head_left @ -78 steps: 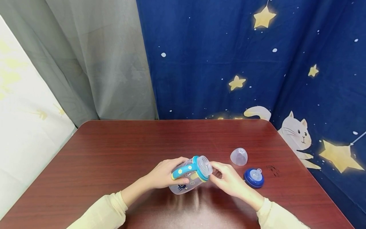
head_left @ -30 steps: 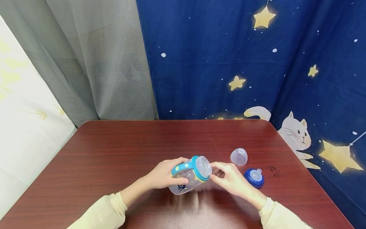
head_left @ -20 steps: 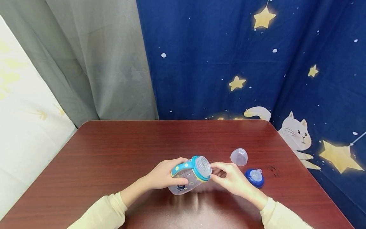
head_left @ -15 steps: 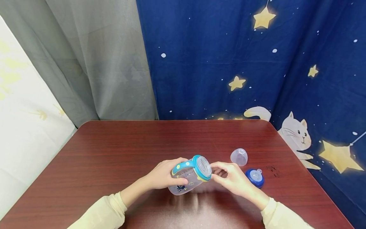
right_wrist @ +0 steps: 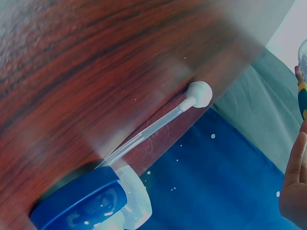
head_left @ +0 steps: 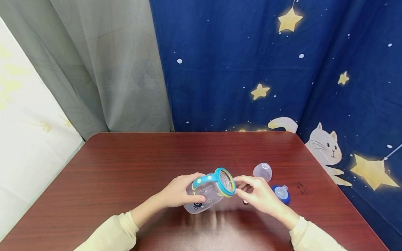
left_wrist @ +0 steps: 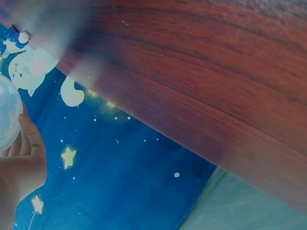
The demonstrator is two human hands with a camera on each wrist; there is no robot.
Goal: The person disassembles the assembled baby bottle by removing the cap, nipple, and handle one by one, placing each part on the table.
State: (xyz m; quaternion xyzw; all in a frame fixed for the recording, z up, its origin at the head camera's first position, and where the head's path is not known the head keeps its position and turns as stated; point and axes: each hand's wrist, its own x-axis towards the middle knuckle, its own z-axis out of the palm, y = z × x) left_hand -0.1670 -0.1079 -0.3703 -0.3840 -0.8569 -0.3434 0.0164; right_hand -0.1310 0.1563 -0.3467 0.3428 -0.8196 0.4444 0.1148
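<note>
My left hand (head_left: 180, 190) grips the clear baby bottle (head_left: 204, 200), thumb along its near side. The bottle leans with its mouth toward the right. A teal and yellow handle ring (head_left: 221, 187) sits out over the bottle's mouth, its dotted handle arching back along the body. At the ring's right edge, my right hand (head_left: 259, 193) pinches with thumb and forefinger. Behind this hand lies the blue nipple lid (head_left: 282, 194), partly hidden. Its straw with a white weighted end (right_wrist: 199, 94) shows in the right wrist view.
A clear domed cap (head_left: 262, 172) stands on the brown table (head_left: 150, 157), just behind my right hand. Dark marks (head_left: 300, 188) lie on the tabletop beyond the lid. Blue starry and grey curtains hang past the far edge.
The handle ring has slid right and outward from the neck to the bottle's mouth, after turning slightly. My right hand has drawn right with it, now covering part of the lid.
</note>
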